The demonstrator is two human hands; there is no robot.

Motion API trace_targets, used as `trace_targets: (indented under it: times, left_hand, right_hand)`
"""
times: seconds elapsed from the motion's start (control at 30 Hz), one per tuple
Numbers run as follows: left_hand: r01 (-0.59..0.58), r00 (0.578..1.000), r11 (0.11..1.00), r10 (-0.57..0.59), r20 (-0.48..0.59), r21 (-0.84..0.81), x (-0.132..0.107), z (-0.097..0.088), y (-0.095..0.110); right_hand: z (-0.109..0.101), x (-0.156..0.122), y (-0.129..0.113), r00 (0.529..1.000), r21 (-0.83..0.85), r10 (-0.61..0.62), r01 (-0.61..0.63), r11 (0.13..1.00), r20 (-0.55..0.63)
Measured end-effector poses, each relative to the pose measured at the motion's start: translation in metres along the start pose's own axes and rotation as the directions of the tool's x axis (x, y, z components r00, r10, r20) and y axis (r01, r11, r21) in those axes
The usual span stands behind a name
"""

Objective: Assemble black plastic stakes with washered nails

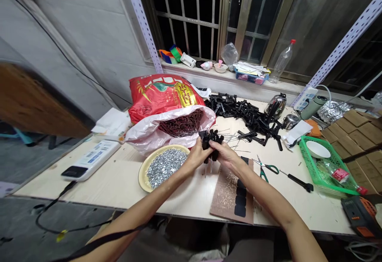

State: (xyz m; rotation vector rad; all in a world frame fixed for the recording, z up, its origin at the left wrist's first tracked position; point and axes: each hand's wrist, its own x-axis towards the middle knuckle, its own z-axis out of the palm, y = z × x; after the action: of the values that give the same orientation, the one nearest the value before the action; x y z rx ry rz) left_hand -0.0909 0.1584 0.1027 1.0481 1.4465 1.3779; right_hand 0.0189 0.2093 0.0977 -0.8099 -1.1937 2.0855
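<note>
My left hand [195, 155] and my right hand [226, 155] are both closed around a bundle of black plastic parts [213, 137], held above the table. Thin metal rods point down below the bundle. Just behind it, several thin metal rods [235, 138] lie scattered on the table. A yellow bowl [142, 176] full of small silvery metal pieces [167, 166] stands beside my left forearm. Beyond the bowl, an open red bag [158, 94] shows many dark reddish-brown screw-like pieces [183, 124]. A heap of black plastic parts [247, 114] lies behind my right hand.
Under my right forearm lies a brown board [222, 198] with black square pads [240, 210]. To its right are green-handled scissors [264, 172], a black-handled screwdriver [298, 182] and a green basket [307, 166]. A white power bank-like box [92, 160] sits at left.
</note>
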Motion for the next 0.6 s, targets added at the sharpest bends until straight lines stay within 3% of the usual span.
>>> trace_targets:
  times: [0.13,0.23,0.33,0.47,0.6]
  left_hand:
    - [0.047,0.99,0.998,-0.042,0.132,-0.038,0.008,-0.002,-0.004]
    - [0.094,0.986,0.995,-0.089,0.138,-0.031,0.01,-0.002,-0.001]
    - [0.111,0.986,0.993,-0.104,0.131,-0.048,0.013,-0.003,0.004]
    - [0.083,0.995,0.997,-0.083,0.053,-0.007,0.017,0.0,0.006]
    - [-0.006,0.994,1.0,0.005,-0.113,-0.005,0.022,0.004,0.006]
  right_hand:
    - [0.005,0.008,0.0,0.97,0.023,-0.15,0.157,0.987,-0.189]
    - [0.006,0.009,-0.003,0.885,-0.163,-0.355,0.32,0.933,-0.301]
    - [0.005,0.008,-0.004,0.794,-0.382,-0.53,0.409,0.829,-0.299]
    - [0.005,0.016,0.005,0.805,-0.356,-0.465,0.339,0.871,-0.369]
    - [0.012,0.028,0.022,0.749,-0.347,-0.502,0.375,0.859,-0.432]
